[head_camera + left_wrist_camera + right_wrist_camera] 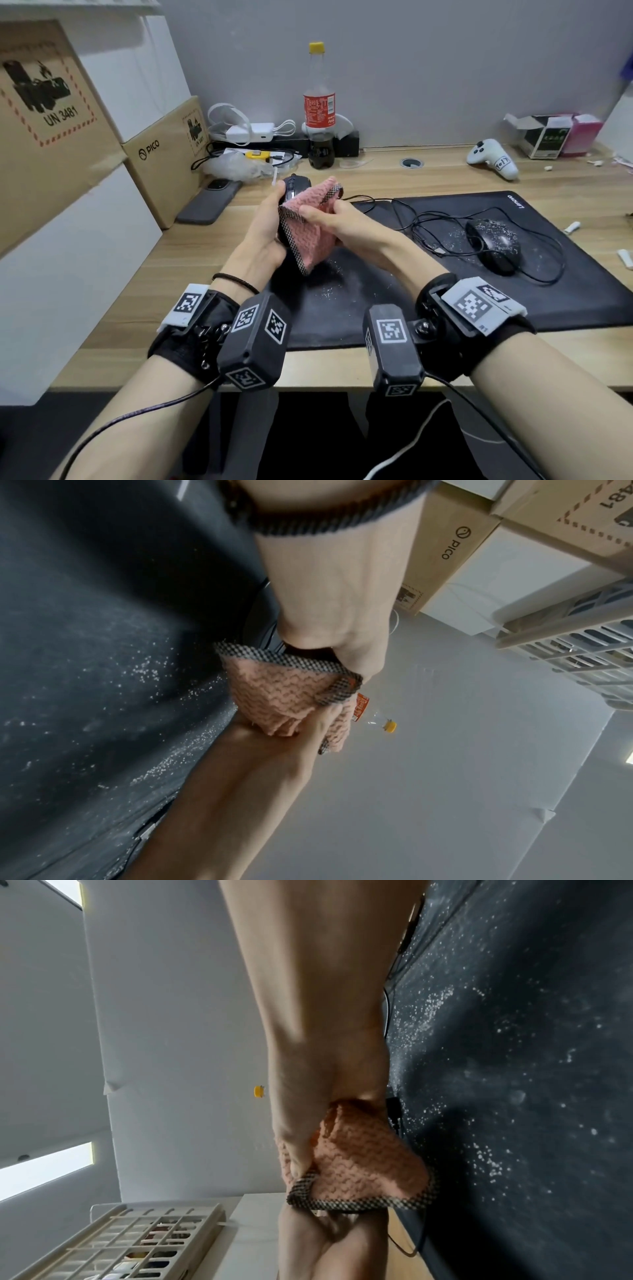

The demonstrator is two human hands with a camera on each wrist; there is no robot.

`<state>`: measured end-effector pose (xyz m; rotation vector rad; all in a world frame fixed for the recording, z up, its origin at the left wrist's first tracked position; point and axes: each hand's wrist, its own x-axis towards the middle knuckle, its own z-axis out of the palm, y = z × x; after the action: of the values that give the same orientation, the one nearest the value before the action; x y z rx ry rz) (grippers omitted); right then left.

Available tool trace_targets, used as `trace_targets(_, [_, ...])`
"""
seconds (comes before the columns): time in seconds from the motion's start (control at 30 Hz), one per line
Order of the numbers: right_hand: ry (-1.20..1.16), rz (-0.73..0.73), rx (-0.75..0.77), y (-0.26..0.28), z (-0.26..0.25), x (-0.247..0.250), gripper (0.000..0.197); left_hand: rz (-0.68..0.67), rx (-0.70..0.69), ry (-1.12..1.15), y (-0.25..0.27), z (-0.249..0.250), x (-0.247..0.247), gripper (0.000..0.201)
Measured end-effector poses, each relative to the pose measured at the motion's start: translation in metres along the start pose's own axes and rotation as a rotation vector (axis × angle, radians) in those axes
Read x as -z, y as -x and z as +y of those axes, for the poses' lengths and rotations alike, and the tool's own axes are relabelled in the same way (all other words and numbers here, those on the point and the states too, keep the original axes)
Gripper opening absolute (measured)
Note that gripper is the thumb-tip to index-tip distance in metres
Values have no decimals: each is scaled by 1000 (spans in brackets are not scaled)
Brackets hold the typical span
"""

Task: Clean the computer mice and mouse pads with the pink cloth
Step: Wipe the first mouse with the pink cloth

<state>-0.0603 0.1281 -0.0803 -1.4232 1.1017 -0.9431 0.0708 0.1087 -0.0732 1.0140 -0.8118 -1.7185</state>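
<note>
My left hand (267, 222) holds a black wired mouse (295, 186) in the air above the left part of the black mouse pad (428, 294). My right hand (337, 222) grips the pink knitted cloth (310, 233) with a checkered border and presses it against the mouse, hiding most of it. The cloth (274, 693) fills the middle of the left wrist view, and in the right wrist view the cloth (363, 1161) bunches under my right palm. A second black mouse (493, 245), speckled with white dust, lies on the pad at the right. White specks cover the pad (514, 1069).
Mouse cables (428, 226) loop across the pad. A cola bottle (319, 109) stands at the back, a dark phone (209, 202) lies left, cardboard boxes (164, 157) line the left side. A white controller (493, 157) and small cartons (551, 135) sit at the back right.
</note>
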Motion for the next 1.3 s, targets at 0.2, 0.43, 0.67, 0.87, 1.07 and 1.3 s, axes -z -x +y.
trace_targets(0.2, [-81, 212, 8, -3, -1, -6, 23, -35, -88, -98, 2, -3, -6, 32])
trace_targets(0.43, [-116, 369, -36, -5, -15, -2, 18, 14, -217, -156, 8, 2, -5, 39])
trace_targets(0.67, [14, 399, -119, -23, 4, -6, 87, 22, -202, -175, 8, -3, -3, 31])
trace_targets(0.87, [64, 375, -141, -23, -1, -5, 83, 31, -238, -216, 10, -2, -3, 30])
trace_targets(1.07, [-138, 444, -143, -6, -9, 10, 29, 41, -188, -89, 9, 3, 11, 20])
trace_targets(1.3, [-95, 119, -110, 3, -12, 7, 28, 115, -151, -155, 11, 1, 8, 22])
